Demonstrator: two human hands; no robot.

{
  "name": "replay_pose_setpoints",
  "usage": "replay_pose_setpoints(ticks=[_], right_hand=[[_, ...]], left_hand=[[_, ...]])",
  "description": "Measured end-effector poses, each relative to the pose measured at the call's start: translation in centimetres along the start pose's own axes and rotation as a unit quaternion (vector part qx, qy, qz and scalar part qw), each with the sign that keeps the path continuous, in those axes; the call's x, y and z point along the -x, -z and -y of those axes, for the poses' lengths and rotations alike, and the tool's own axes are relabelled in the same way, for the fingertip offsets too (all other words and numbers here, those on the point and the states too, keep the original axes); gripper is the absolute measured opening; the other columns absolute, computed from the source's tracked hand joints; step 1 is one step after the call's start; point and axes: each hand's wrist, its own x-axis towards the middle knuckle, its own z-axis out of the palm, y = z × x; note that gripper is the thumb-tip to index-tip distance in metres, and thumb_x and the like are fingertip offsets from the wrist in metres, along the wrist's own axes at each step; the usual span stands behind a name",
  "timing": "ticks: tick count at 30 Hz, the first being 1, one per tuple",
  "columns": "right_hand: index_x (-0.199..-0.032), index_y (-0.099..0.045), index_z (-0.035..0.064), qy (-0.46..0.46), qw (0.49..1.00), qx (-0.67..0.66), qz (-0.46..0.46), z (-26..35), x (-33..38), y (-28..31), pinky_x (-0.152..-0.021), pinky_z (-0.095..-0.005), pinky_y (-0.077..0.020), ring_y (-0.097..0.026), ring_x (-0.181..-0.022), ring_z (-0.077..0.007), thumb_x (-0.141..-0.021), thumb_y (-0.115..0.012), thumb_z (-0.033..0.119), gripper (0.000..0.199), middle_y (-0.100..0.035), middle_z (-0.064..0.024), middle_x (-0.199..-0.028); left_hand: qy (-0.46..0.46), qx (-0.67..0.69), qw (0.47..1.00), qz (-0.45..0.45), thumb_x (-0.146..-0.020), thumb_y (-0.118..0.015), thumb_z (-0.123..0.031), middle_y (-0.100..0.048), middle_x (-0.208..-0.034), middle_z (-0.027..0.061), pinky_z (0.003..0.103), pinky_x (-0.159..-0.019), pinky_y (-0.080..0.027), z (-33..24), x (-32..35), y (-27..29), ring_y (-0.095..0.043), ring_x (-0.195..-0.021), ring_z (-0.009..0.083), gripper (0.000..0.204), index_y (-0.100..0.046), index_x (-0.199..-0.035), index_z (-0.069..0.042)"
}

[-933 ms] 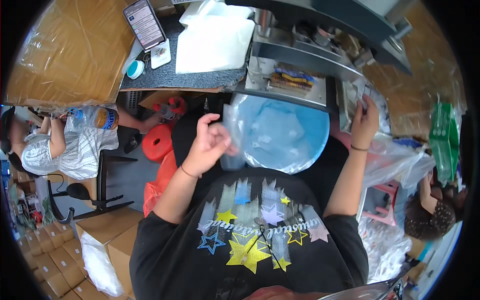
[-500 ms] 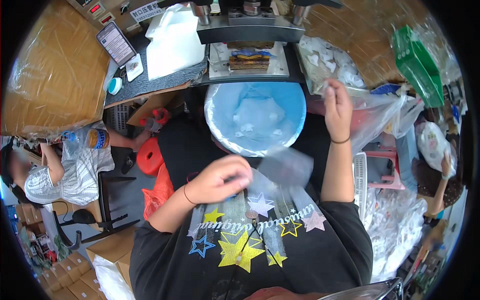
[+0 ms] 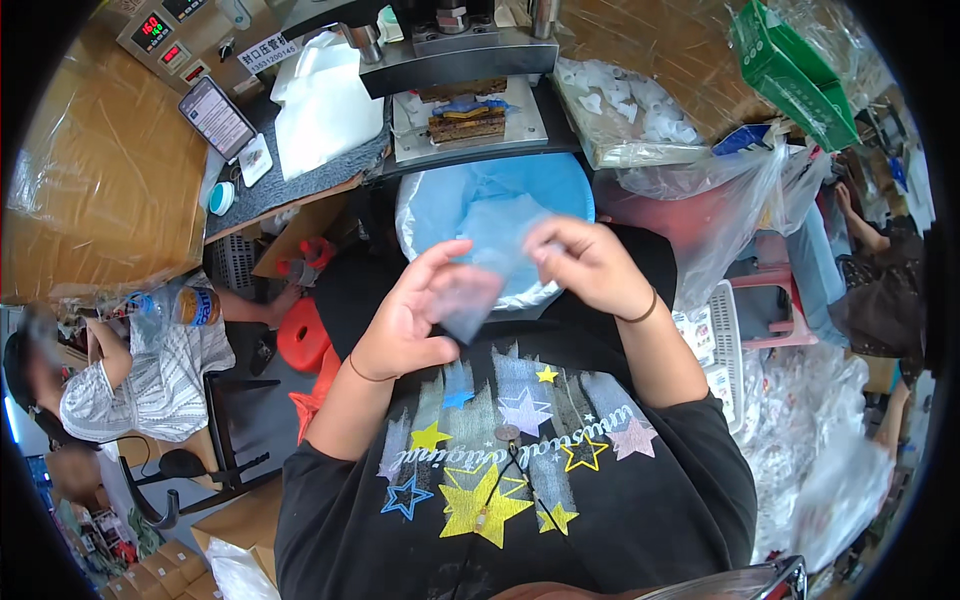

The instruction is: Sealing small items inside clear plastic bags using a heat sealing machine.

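Observation:
A small clear plastic piece point(image 3: 470, 305), blurred by motion and perhaps a pouch, hangs between my two hands in front of my chest. My left hand point(image 3: 405, 315) is beside it, thumb and forefinger spread apart; the plastic lies across its other fingers, which are smeared. At the plastic's upper right, my right hand point(image 3: 592, 265) has its thumb and forefinger pinched together, seemingly on its edge. Directly beyond the hands stands a blue bucket point(image 3: 578, 185) lined with clear film. Behind it is a press with a metal base plate point(image 3: 415, 140) and a brown block point(image 3: 467, 124) on it.
White sheets point(image 3: 325, 110) lie left of the press, near a phone point(image 3: 217, 117) and a round jar point(image 3: 221, 198). A tray of white scraps point(image 3: 640, 150) and a green box point(image 3: 795, 75) are at right. A pale crate point(image 3: 728, 345) stands beside my right arm. Other people sit on both sides.
My right hand has come down and left from near the scrap tray to the plastic. My left hand has risen slightly and spread its fingers. The plastic has shifted left, and the view has turned.

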Motion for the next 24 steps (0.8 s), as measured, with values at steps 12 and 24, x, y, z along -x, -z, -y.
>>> replay_pose_setpoints(ticks=[12, 24], right_hand=[[-0.106, -0.061, 0.0032, -0.049, 0.990, 0.040, -0.124, 0.3, 1.1, 3.0, -0.069, -0.0219, -0.0432, -0.052, -0.076, -0.0060, -0.106, -0.051, 0.024, 0.023, -0.058, 0.0008, -0.087], [-0.105, -0.064, -0.0006, 0.040, 0.978, 0.117, -0.167, 1.2, -2.5, 3.7, -0.075, -0.0260, -0.0479, -0.059, -0.086, -0.0112, -0.096, -0.065, 0.011, 0.014, -0.064, -0.0048, -0.093]], left_hand=[[-0.086, -0.527, 0.844, -0.052, -0.096, -0.059, -0.012, -0.071, -0.100, 0.0153, 0.035, -0.082, -0.054, 1.7, -0.8, 0.9, -0.069, -0.091, 0.0312, 0.019, -0.070, -0.108, -0.001], [0.067, -0.259, 0.954, -0.133, -0.093, -0.074, -0.021, -0.068, -0.075, -0.0009, 0.023, -0.066, -0.048, 4.2, -2.8, 3.2, -0.057, -0.070, 0.0041, 0.022, -0.071, -0.090, 0.002]])
